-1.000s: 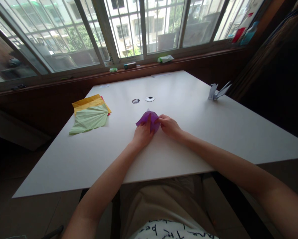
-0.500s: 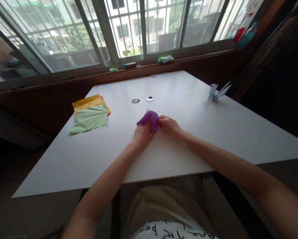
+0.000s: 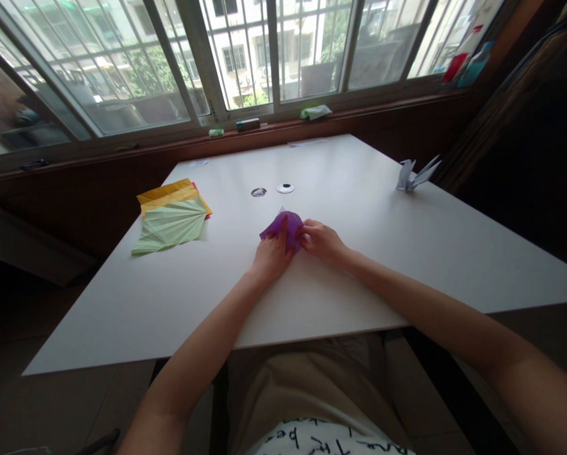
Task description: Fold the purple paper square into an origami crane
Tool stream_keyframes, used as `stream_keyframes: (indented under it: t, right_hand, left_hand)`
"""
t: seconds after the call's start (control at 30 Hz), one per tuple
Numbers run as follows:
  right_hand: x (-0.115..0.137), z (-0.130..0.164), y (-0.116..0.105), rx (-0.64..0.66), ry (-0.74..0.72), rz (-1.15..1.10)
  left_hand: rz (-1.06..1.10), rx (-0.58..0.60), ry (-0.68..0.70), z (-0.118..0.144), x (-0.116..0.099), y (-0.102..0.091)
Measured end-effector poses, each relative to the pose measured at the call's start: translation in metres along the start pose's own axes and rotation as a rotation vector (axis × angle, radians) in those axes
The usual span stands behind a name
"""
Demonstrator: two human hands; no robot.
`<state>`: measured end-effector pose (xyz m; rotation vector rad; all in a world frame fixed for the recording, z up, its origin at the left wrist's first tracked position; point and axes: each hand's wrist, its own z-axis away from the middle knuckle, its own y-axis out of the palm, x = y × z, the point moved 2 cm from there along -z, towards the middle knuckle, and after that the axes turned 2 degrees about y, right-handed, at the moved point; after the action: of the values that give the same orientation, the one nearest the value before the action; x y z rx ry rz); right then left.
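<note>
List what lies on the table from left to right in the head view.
Green pleated paper → dark disc → purple paper under both hands → paper crane.

One head-worn camera looks forward and down over the white table (image 3: pixel 359 265).

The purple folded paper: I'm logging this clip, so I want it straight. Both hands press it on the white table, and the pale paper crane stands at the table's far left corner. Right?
Not quite. The pale paper crane stands near the far right corner of the white table, as the head view shows; fanned green and yellow sheets lie at the left. Both the left hand and right hand do press the purple folded paper.
</note>
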<state>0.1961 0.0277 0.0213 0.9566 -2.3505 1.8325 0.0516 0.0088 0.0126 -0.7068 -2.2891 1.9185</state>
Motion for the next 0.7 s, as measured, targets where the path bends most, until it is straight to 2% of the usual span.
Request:
stream_keyframes:
  t: [0.7]
  right_hand:
    - [0.0005,0.0,-0.0014,0.02,0.027,0.037]
  left_hand:
    - [0.014,0.003,0.014,-0.0007,0.0009,0.0015]
